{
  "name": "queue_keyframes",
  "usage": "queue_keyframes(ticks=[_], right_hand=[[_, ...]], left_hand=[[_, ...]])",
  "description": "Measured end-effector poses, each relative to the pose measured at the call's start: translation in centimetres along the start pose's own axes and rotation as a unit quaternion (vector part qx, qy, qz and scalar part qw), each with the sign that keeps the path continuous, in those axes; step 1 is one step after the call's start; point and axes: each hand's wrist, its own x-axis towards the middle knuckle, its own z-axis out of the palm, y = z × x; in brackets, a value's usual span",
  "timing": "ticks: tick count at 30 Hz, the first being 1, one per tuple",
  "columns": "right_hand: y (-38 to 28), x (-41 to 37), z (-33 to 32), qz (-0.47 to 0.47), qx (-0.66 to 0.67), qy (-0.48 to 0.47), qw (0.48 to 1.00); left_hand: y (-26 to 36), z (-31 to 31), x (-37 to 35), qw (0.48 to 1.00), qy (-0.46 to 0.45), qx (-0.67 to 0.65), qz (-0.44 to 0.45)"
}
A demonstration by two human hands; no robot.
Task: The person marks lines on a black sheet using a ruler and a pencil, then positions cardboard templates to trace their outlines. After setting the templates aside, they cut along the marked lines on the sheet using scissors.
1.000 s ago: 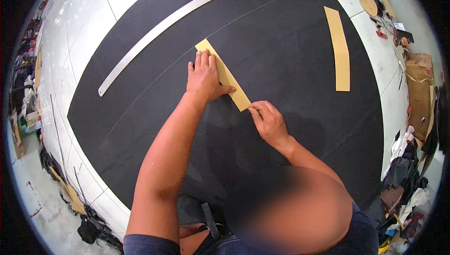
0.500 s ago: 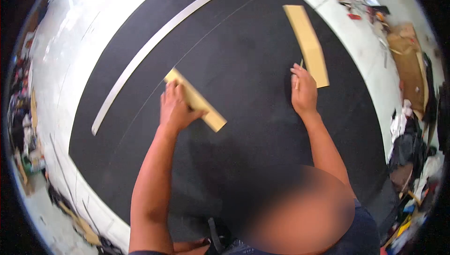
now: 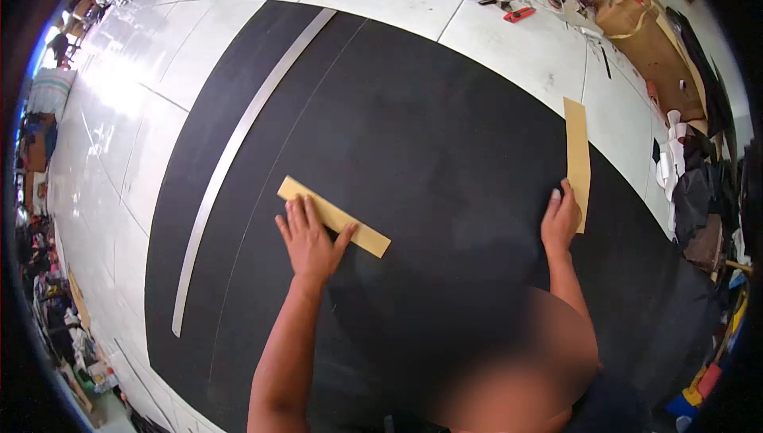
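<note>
A large black sheet [image 3: 445,139] lies spread over the floor beneath both hands. My left hand [image 3: 310,246] rests with fingers spread, its fingertips and thumb on a short tan cardboard strip [image 3: 362,234] lying flat on the sheet. My right hand [image 3: 561,222] is closed at the lower left edge of a longer, creased cardboard strip [image 3: 578,143], apparently gripping it. That strip's far end reaches past the sheet's edge over the white floor. The fingers partly hide whatever else is in this hand.
A long metal ruler [image 3: 230,151] lies on the left of the sheet, beside a thin pale line drawn on it. White tiles [image 3: 509,51] surround the sheet. A red cutter [image 3: 520,15], a cardboard box [image 3: 648,43] and dark scraps [image 3: 699,186] lie beyond at the right.
My right hand and the longer strip have moved right, to the sheet's edge. A thin pale stick seen in that hand before no longer shows. My left hand stays on its strip. The view has shifted.
</note>
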Motion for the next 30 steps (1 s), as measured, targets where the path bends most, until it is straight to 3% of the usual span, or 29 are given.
queue_keyframes(ticks=[2,4,6,12,21,24,30], right_hand=[[-4.7,1.7,0.8,-0.101,0.077,0.029,0.991],[-9.6,3.7,2.7,-0.147,0.115,-0.047,0.981],[-13.0,5.6,6.8,-0.21,0.13,-0.04,0.968],[-15.8,7.6,9.6,-0.166,0.079,-0.077,0.98],[-16.1,8.4,9.1,-0.167,0.081,-0.107,0.977],[-16.4,8.2,8.7,-0.159,0.09,-0.112,0.977],[-16.6,8.4,8.5,-0.154,0.096,-0.118,0.976]], left_hand=[[2.8,0.3,3.0,0.999,0.031,-0.004,0.026],[5.6,0.1,5.9,0.998,0.045,-0.022,0.046],[7.9,-0.6,8.5,0.998,0.035,-0.02,0.056],[10.9,-1.1,15.2,0.997,0.04,-0.007,0.07],[14.5,-1.6,26.7,0.985,0.128,-0.078,0.085],[14.7,-1.3,27.5,0.973,0.182,-0.111,0.085],[14.6,-0.9,27.8,0.977,0.154,-0.109,0.095]])
